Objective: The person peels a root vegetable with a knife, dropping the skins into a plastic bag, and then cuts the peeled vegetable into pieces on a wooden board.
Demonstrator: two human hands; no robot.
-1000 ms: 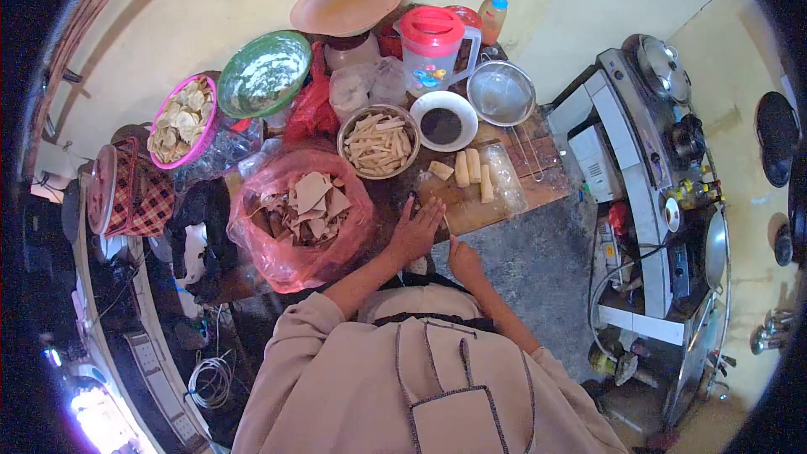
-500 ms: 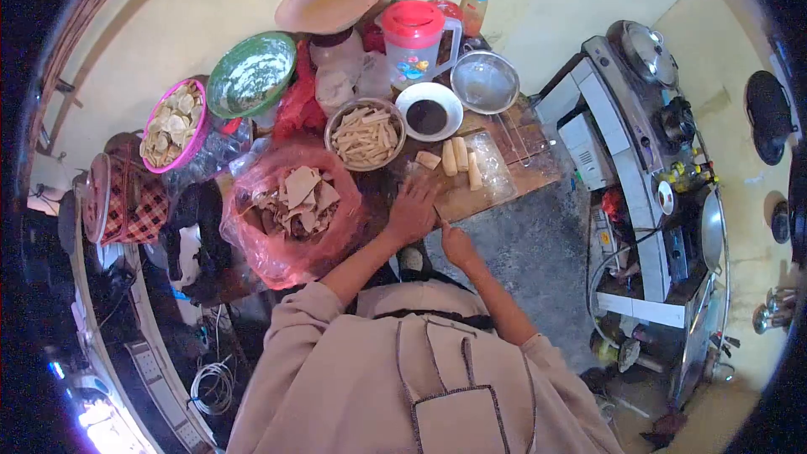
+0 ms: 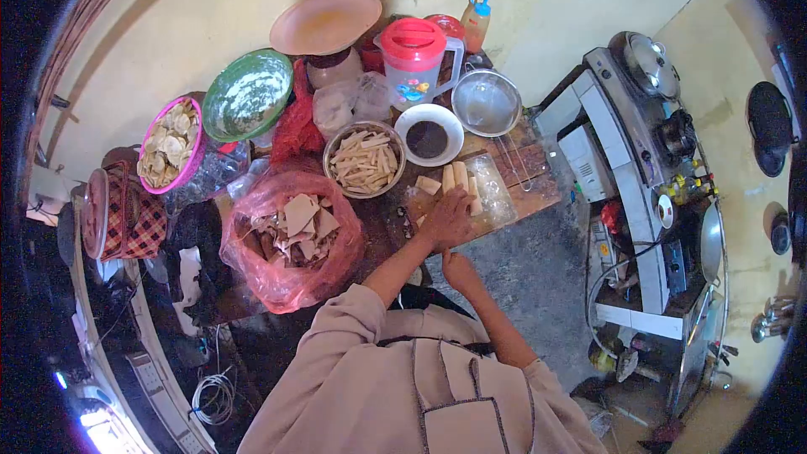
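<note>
My left hand [image 3: 450,217] reaches over the cutting board [image 3: 498,202], fingers spread at the near ends of several pale peeled root pieces [image 3: 455,175] that look like cassava. Another short root piece [image 3: 428,185] lies to their left. Closed at the table's front edge is my right hand [image 3: 460,272], just below the left wrist. It grips a knife, whose thin blade is mostly hidden now. A metal bowl of pale cut sticks [image 3: 365,159] stands behind the board, beside a white bowl with dark liquid [image 3: 429,134].
A pink plastic bag of peelings [image 3: 294,240] sits left of my hands. Behind it are a pink basket of slices [image 3: 171,145] and a green basin [image 3: 248,97]. A strainer [image 3: 487,102] and a red-lidded pitcher [image 3: 414,59] stand at the back. A stove [image 3: 626,118] is to the right.
My left hand has moved right and away from me, from the board's left side to the root pieces. My right hand stays near the table edge, slightly lower in view.
</note>
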